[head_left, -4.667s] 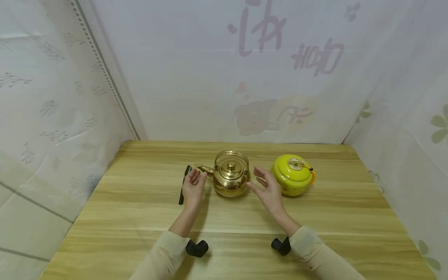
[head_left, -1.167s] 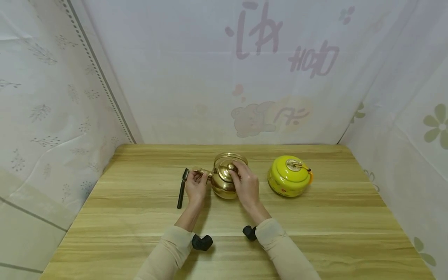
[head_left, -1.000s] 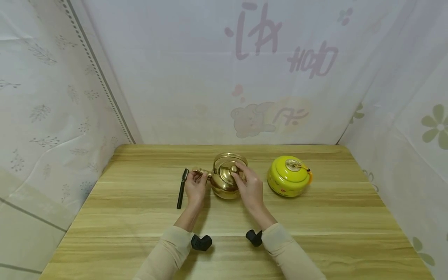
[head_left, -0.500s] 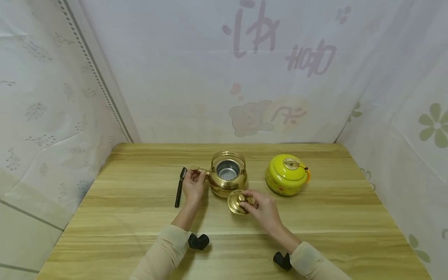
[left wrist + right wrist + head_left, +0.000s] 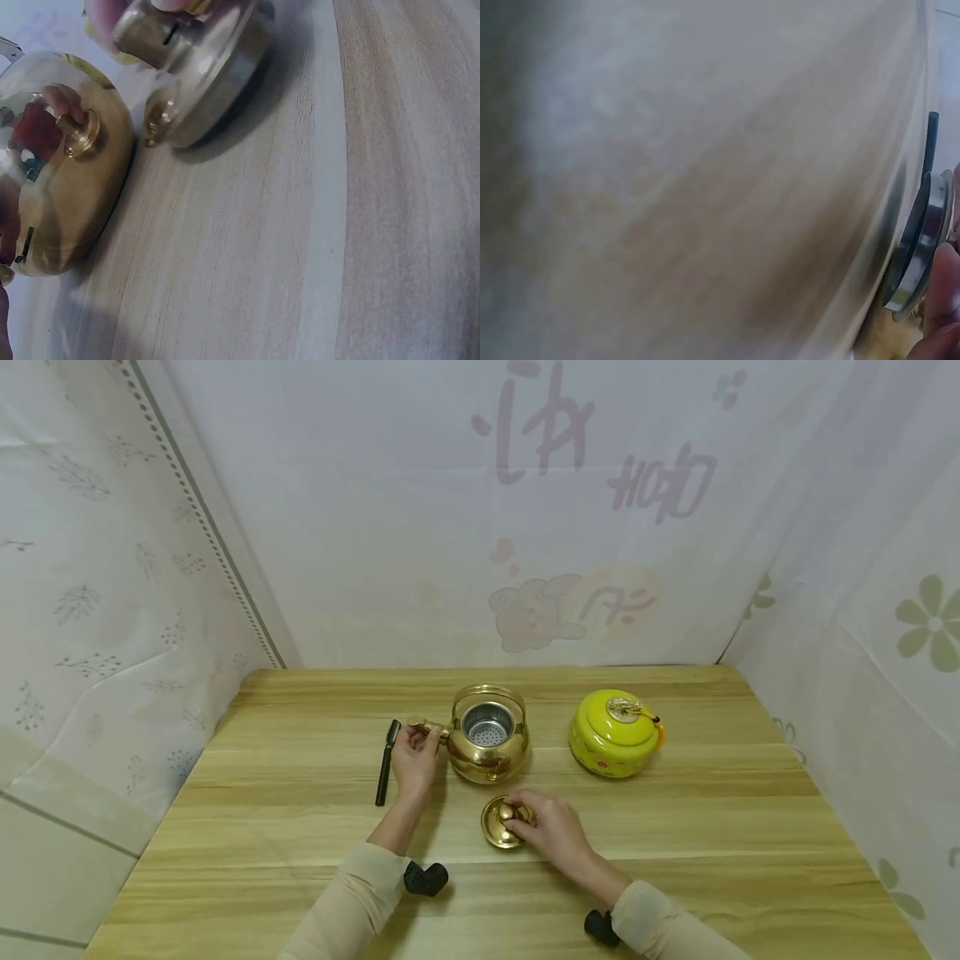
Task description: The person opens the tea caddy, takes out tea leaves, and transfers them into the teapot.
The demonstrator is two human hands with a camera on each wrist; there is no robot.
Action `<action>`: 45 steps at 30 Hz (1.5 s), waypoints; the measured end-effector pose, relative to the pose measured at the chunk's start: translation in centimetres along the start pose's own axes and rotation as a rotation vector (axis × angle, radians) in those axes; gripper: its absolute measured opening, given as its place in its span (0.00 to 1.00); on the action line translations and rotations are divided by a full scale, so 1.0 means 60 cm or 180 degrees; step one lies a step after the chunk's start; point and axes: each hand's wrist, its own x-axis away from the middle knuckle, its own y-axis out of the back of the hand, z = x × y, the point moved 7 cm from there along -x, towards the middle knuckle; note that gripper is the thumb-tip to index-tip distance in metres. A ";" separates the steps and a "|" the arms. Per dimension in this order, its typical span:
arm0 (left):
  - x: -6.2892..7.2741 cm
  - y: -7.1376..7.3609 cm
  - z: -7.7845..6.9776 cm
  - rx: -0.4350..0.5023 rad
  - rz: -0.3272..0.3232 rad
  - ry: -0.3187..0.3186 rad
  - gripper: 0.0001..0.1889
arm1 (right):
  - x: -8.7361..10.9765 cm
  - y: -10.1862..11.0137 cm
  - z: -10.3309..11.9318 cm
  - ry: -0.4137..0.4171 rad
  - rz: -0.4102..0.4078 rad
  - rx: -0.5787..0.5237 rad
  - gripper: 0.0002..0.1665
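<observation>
A shiny brass teapot (image 5: 487, 766) with a raised bail handle stands mid-table, its mouth uncovered and a perforated metal strainer (image 5: 489, 733) showing inside. My left hand (image 5: 415, 766) pinches its spout from the left. In my right hand (image 5: 557, 833) the round brass lid (image 5: 491, 833) is held by its knob, in front of the pot and close over the tabletop. The left wrist view shows the lid (image 5: 225, 75) beside the pot's reflecting belly (image 5: 67, 195). At the right wrist view's edge, fingers (image 5: 943, 289) hold the lid (image 5: 922, 247), its rim visible.
A lidded yellow jar (image 5: 611, 745) with an orange tassel stands right of the teapot. Left of my left hand lies a slim black tool (image 5: 385, 768) with a broader far end. Printed cloth (image 5: 375, 527) walls the wooden table (image 5: 315, 860) at back and sides.
Both hands were open around the teapot at first. The left took hold of the spout; the right gripped the knob, lifted the lid off and brought it down toward the table's front.
</observation>
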 end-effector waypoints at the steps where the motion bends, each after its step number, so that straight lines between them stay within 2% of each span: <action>1: 0.000 0.000 0.000 0.0004 0.0005 0.0004 0.18 | 0.000 -0.002 -0.001 0.0003 0.0017 0.0028 0.17; 5: 0.003 0.000 -0.003 -0.0022 -0.0012 0.0019 0.17 | 0.001 -0.008 -0.002 0.0013 0.0082 0.0096 0.17; 12: 0.003 0.001 -0.001 -0.0033 -0.0024 0.0009 0.16 | 0.002 -0.013 -0.007 -0.0133 0.0223 0.0048 0.16; 18: 0.003 0.003 0.006 0.0026 0.0006 0.0156 0.17 | 0.004 -0.017 -0.008 -0.0108 0.0325 -0.0022 0.16; 22: 0.005 0.009 0.006 0.0094 0.0033 0.0224 0.22 | 0.004 -0.013 -0.010 -0.0154 0.0429 -0.0137 0.18; 25: 0.011 0.016 0.003 0.0141 0.0097 0.0214 0.27 | 0.002 0.003 -0.010 -0.0181 0.0418 -0.0290 0.19; 28: 0.021 0.029 0.002 0.0215 0.0136 0.0182 0.28 | 0.000 0.029 -0.013 -0.0208 0.0324 -0.0490 0.19; 32: 0.045 0.051 0.001 0.0420 -0.0084 0.0088 0.23 | -0.001 0.073 -0.024 -0.0187 0.0112 -0.0579 0.18; 35: 0.073 0.052 -0.004 0.0586 -0.0197 -0.0057 0.19 | -0.003 0.111 -0.036 -0.0129 -0.0150 -0.0483 0.17; 37: 0.095 0.038 -0.011 0.0662 -0.0106 -0.0138 0.18 | -0.004 0.139 -0.046 -0.0089 -0.0371 -0.0409 0.17; 39: 0.119 0.013 -0.019 0.0681 0.0099 -0.0203 0.17 | -0.006 0.168 -0.059 -0.0062 -0.0589 -0.0364 0.16; 42: 0.152 -0.037 -0.032 0.0693 0.0571 -0.0269 0.17 | -0.012 0.210 -0.081 -0.0081 -0.0890 -0.0309 0.15; 45: 0.172 -0.095 -0.041 0.0600 0.1099 -0.0326 0.20 | -0.022 0.247 -0.107 -0.0209 -0.1130 -0.0167 0.13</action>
